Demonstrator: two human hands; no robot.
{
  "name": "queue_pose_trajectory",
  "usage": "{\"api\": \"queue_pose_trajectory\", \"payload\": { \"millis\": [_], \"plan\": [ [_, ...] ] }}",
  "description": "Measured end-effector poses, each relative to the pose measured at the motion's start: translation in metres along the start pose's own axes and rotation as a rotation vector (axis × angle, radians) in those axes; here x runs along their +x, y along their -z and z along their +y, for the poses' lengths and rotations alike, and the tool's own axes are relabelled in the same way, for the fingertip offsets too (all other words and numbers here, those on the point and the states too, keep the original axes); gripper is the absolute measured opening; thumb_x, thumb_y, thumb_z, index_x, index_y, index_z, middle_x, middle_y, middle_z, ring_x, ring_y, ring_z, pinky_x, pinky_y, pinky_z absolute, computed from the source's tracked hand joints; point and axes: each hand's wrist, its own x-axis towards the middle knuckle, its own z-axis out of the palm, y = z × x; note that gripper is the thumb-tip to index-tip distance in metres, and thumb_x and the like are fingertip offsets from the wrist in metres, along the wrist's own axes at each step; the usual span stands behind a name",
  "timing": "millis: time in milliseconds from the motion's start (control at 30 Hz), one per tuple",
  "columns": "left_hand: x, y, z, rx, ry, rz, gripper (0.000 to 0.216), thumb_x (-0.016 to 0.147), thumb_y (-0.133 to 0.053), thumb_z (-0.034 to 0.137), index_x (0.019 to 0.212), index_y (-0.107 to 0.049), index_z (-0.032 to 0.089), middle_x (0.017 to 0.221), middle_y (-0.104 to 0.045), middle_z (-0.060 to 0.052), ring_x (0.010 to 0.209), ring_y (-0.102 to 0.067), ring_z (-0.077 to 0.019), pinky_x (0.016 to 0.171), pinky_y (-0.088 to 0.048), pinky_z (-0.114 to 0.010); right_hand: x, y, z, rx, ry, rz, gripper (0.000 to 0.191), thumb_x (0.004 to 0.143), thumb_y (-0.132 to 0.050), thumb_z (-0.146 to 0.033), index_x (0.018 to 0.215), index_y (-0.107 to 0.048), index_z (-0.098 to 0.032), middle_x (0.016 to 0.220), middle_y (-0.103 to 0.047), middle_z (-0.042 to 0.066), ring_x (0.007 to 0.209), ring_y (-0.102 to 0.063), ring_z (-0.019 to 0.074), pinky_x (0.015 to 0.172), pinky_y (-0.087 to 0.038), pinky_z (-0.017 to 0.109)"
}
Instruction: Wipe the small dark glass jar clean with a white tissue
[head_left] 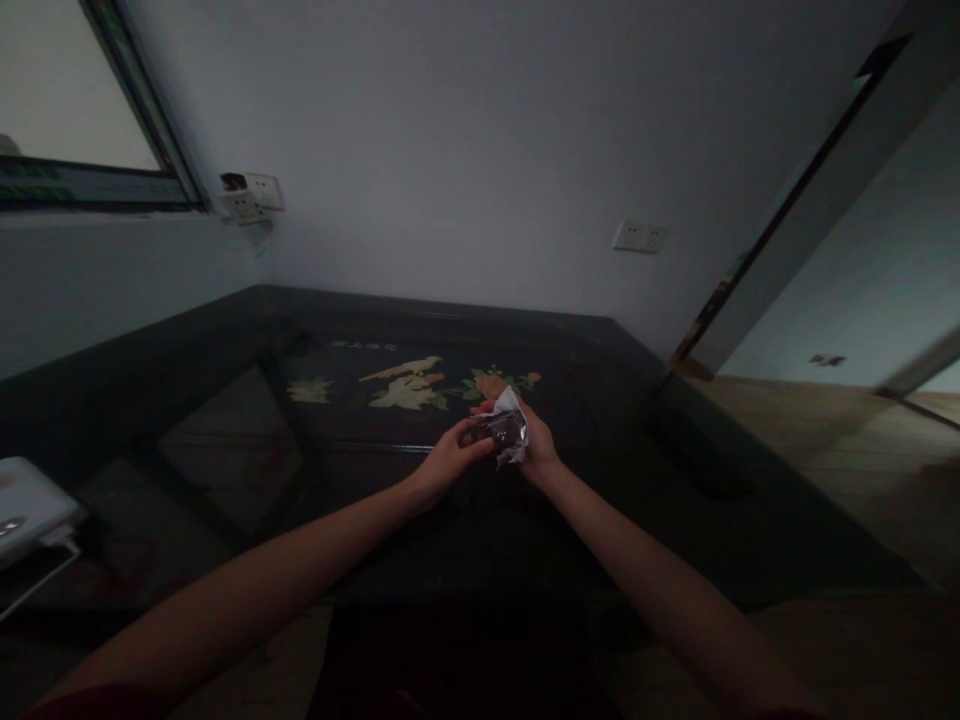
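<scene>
Above the dark tabletop both hands meet at a small dark, shiny object [506, 430], perhaps glass or clear plastic; its exact kind does not show in the dim light. My left hand [450, 455] grips its left side, the thumb lying across the near face. Crumpled white tissue-like paper [508, 402] sticks out above and below the object's right side. Behind that paper, my right hand [536, 440] wraps round from the right and holds it against the object. Most of the right fingers are hidden.
A black table [420, 540] with a bird-and-flower picture [409, 385] stands against the wall. At the left edge lies a white device [34, 510] with a cable. Wall sockets [639, 237] are at the back, and a long dark object [697, 455] lies on the right.
</scene>
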Motion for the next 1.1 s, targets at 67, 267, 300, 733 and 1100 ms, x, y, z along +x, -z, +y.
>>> {"api": "queue_pose_trajectory", "payload": {
  "millis": [67,267,300,733,1100],
  "plan": [
    [0.001,0.0,-0.001,-0.017,-0.02,-0.01,0.052,0.066,-0.079,0.034,0.111,-0.06,0.016,0.112,-0.067,-0.011,0.103,-0.063,-0.0239,0.094,-0.046,-0.037,-0.001,-0.001,0.001,0.05,-0.009,0.004,0.041,0.079,-0.051,-0.056,0.073,-0.068,-0.019,0.08,-0.074,0.011,0.086,-0.07,0.0287,0.072,-0.055,0.039],
    [0.001,-0.001,0.007,0.11,-0.017,-0.03,0.049,0.069,-0.076,0.036,0.112,-0.063,0.017,0.117,-0.066,-0.01,0.111,-0.059,-0.0261,0.1,-0.041,-0.038,-0.006,-0.002,0.0,0.119,0.036,0.053,0.04,0.08,-0.053,-0.053,0.078,-0.071,-0.017,0.081,-0.075,0.009,0.083,-0.07,0.0249,0.071,-0.055,0.034],
    [0.0,-0.001,0.008,0.134,-0.012,-0.021,0.05,0.068,-0.077,0.036,0.112,-0.063,0.016,0.116,-0.067,-0.01,0.11,-0.059,-0.0263,0.1,-0.041,-0.039,-0.007,-0.002,0.0,0.124,0.04,0.061,0.04,0.08,-0.054,-0.053,0.077,-0.071,-0.017,0.08,-0.075,0.008,0.082,-0.069,0.024,0.07,-0.054,0.032],
    [0.002,0.0,0.009,0.211,-0.03,0.236,0.041,0.063,-0.08,0.033,0.091,-0.057,0.015,0.089,-0.064,-0.004,0.078,-0.064,-0.016,0.075,-0.053,-0.033,-0.007,-0.005,0.005,0.105,0.221,0.28,0.027,0.079,-0.059,-0.041,0.075,-0.07,-0.017,0.075,-0.072,0.004,0.064,-0.066,0.0178,0.062,-0.051,0.029],
    [-0.011,-0.012,0.014,0.006,0.037,0.126,0.038,0.069,-0.077,0.03,0.103,-0.067,0.015,0.111,-0.069,-0.009,0.108,-0.061,-0.0231,0.1,-0.042,-0.036,-0.007,-0.006,0.008,-0.194,0.436,0.367,0.029,0.082,-0.053,-0.046,0.084,-0.064,-0.018,0.077,-0.064,0.001,0.067,-0.056,0.015,0.063,-0.045,0.027]
  ]
}}
